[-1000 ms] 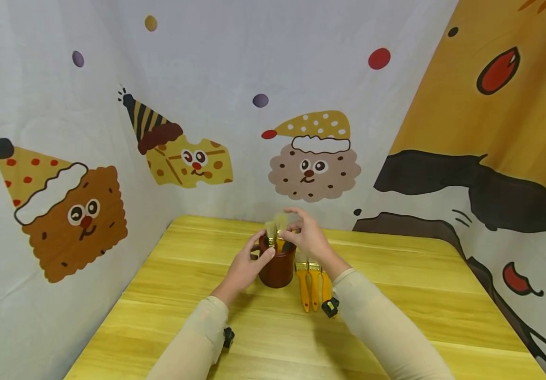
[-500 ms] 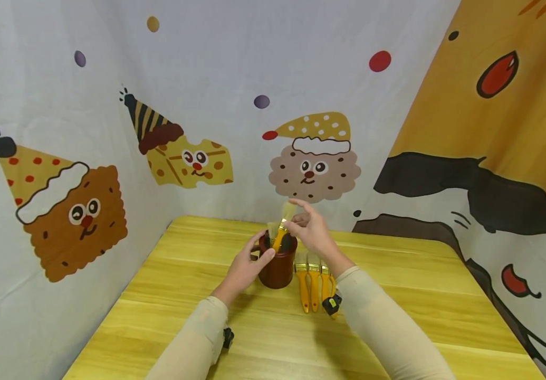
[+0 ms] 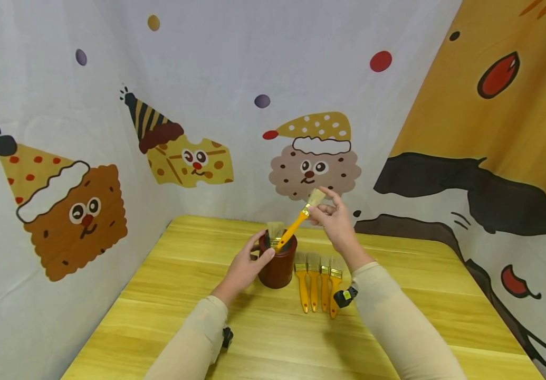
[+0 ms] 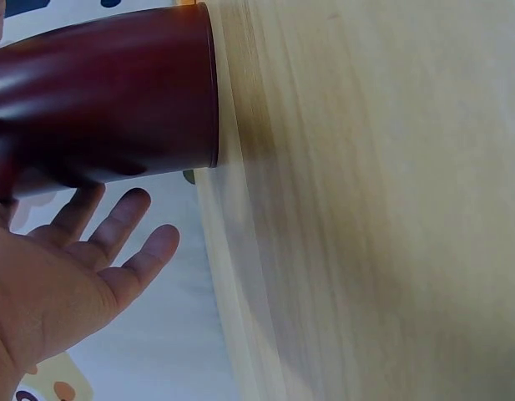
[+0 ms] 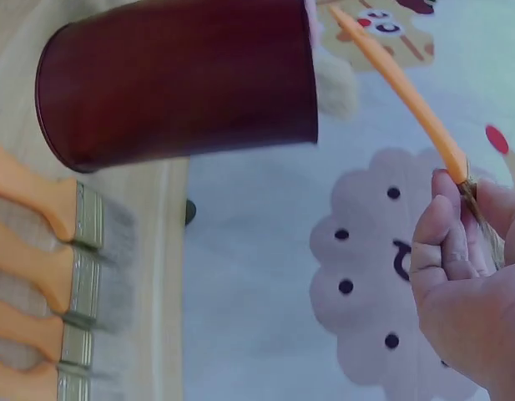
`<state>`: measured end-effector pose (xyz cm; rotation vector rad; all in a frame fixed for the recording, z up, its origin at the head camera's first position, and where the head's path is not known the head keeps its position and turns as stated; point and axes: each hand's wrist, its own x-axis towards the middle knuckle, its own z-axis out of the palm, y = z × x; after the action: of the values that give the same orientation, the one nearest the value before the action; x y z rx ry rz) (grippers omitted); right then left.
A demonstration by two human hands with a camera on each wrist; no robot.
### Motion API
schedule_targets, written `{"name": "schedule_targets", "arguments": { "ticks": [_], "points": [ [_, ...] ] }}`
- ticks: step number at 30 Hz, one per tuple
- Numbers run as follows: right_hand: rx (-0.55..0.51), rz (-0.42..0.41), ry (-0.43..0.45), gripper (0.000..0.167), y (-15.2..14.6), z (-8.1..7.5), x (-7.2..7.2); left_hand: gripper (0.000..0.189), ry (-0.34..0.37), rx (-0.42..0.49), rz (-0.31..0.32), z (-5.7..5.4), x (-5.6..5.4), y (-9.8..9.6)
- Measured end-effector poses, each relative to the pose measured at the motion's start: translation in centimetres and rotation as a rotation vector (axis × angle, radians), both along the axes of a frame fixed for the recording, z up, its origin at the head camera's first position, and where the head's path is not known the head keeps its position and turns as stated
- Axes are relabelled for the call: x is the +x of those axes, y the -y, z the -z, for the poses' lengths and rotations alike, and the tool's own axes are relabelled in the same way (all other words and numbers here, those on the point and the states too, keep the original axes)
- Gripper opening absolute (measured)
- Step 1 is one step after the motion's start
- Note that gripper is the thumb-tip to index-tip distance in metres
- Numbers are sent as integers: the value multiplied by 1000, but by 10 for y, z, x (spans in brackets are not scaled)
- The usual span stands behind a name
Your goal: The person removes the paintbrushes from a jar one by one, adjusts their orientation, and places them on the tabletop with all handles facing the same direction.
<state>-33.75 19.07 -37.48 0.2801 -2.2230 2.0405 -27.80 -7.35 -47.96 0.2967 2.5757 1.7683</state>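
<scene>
A dark red-brown mug (image 3: 276, 272) stands upright on the table. My left hand (image 3: 249, 266) holds it by the rim with thumb and index finger, while its other fingers (image 4: 128, 219) spread loosely beside the wall. Up and to the right of the mug, my right hand (image 3: 338, 224) pinches a paintbrush (image 3: 294, 228) near its metal ferrule. That brush slants, bristles up, its orange handle end over the mug's mouth. Inside the mug a second paintbrush (image 3: 275, 229) shows its pale bristles and ferrule; its handle is hidden.
To the right of the mug, several orange-handled paintbrushes (image 3: 314, 289) lie side by side, bristles toward the back. The wooden table (image 3: 182, 316) meets a printed cloth backdrop (image 3: 216, 95) behind and at the left. Each wrist carries a small black camera (image 3: 345, 297).
My right hand has drawn the paintbrush up out of the mug and carried it rightward, tilting it. My left hand has stayed at the mug's rim.
</scene>
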Motion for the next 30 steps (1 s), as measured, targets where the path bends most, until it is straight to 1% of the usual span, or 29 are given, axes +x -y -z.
{"name": "schedule_targets", "arguments": {
  "ticks": [4,8,13,17,21,24,26,30],
  "points": [
    [-49,29,47,70,-18,0,0,69,1,-1,4,-2,1,0],
    [-99,53,103,72,-36,6,0,65,2,0,6,-2,1,0],
    [-170,79,171,77,-59,12,3,66,-3,4,8,0,1,0],
    [-195,93,207,83,-79,16,4,66,-2,10,10,0,0,0],
    [-225,93,241,86,-99,22,5,68,4,13,10,-1,2,0],
    [-231,104,259,85,-114,28,6,67,5,11,11,-3,3,-1],
    [-212,118,267,85,-123,32,7,66,5,10,11,-4,4,-1],
    [-170,134,290,86,-141,41,10,65,1,15,13,-3,4,-1]
  ]
}}
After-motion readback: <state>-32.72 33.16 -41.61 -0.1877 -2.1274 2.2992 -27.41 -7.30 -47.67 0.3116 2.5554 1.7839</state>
